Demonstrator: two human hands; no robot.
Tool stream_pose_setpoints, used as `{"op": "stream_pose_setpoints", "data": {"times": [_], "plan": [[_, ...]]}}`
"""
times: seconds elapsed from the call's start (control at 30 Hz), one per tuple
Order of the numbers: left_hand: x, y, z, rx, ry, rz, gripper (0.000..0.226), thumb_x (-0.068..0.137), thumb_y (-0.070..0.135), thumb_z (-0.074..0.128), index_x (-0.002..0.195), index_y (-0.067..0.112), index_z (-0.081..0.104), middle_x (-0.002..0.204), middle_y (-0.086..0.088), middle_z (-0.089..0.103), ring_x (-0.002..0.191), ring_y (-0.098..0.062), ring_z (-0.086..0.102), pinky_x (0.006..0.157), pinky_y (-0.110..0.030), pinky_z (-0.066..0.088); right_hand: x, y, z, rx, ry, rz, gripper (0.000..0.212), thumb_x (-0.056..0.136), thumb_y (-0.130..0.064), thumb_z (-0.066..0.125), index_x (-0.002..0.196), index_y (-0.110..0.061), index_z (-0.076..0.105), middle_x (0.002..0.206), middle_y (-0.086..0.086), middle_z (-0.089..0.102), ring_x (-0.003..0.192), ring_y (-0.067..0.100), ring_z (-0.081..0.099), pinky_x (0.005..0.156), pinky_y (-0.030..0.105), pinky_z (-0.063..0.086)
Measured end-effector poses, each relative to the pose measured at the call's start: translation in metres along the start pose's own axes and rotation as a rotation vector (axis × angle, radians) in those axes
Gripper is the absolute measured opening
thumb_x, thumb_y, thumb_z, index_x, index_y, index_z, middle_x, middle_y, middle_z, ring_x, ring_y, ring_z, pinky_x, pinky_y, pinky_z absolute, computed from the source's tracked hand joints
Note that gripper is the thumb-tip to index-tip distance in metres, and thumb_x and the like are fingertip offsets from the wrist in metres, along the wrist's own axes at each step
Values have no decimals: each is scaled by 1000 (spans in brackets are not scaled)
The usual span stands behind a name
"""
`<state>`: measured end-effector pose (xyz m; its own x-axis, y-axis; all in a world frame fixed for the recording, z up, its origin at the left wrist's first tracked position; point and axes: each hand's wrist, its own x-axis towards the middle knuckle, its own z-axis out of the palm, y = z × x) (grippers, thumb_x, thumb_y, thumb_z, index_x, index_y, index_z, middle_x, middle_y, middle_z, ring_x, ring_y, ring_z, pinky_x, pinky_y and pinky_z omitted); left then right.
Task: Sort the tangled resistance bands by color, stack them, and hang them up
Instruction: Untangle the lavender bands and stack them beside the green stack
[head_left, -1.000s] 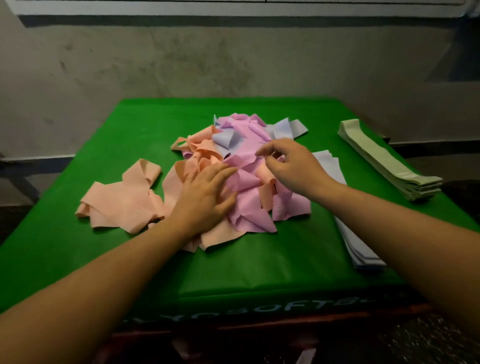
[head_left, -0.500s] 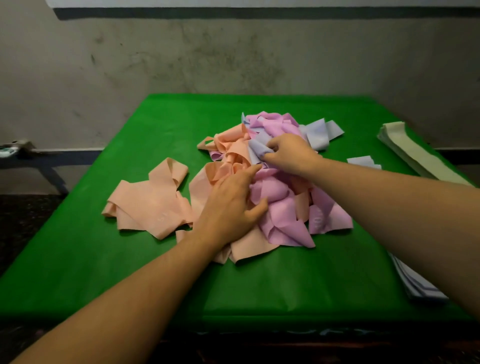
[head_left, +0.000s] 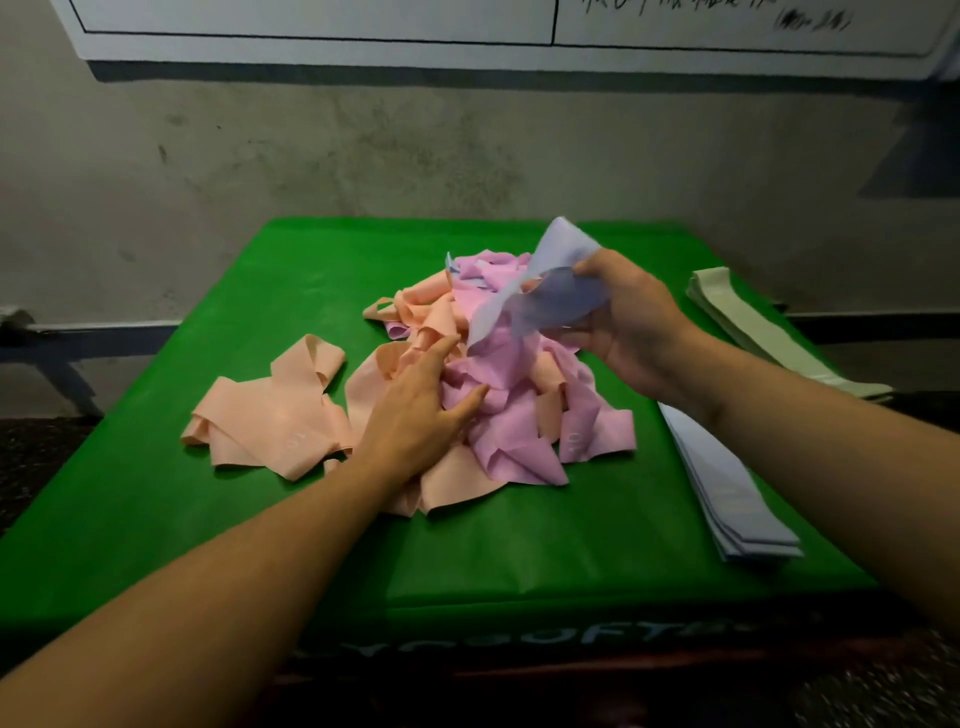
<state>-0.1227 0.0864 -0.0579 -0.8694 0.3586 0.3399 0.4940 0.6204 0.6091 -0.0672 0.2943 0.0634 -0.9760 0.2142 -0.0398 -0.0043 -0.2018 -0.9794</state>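
The table (head_left: 270, 519) is covered in a bright green sheet, smooth with a slight sheen and a few creases near its front edge. The tangled bands (head_left: 498, 410) in peach and pink look like thin, matt, rubbery film, soft and crumpled. The pale blue band (head_left: 550, 291) looks thin enough to be partly translucent. The blue stack (head_left: 727, 493) and the pale green stack (head_left: 753, 322) lie flat and smooth. The wall (head_left: 363, 156) is rough, stained plaster.

Table cover (head_left: 270, 519): green sheet lying spread, pale lettering showing along its near edge.
Wall (head_left: 311, 156): grey, stained, standing behind.
Whiteboard (head_left: 311, 26): hanging above.
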Motion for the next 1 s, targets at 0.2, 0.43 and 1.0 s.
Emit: {"op": "stream_pose_setpoints", "data": {"times": [0.2,0.43,1.0], "plan": [[10,11,1,149,-74,-6,40,98,51,45,129,29,56,123,0,58,114,-21,50,96,-43,47,-26,-17,-11,69,123,94,29,84,-15,47,112,-14,54,95,13,58,73,20,60,59,29,55],[20,38,-8,415,-195,-13,29,94,41,49,116,25,61,124,-6,57,114,-25,46,102,-43,40,-76,-38,-30,96,103,167,16,97,-32,51,84,-22,55,42,-8,45,33,7,43,41,15,39],[-61,154,-36,-549,-246,96,19,104,25,48,122,24,54,121,13,58,107,7,57,87,-18,48,-142,-36,-39,-294,-146,36,7,95,-25,62,94,-19,67,61,-6,45,51,6,38,51,21,31]]}}
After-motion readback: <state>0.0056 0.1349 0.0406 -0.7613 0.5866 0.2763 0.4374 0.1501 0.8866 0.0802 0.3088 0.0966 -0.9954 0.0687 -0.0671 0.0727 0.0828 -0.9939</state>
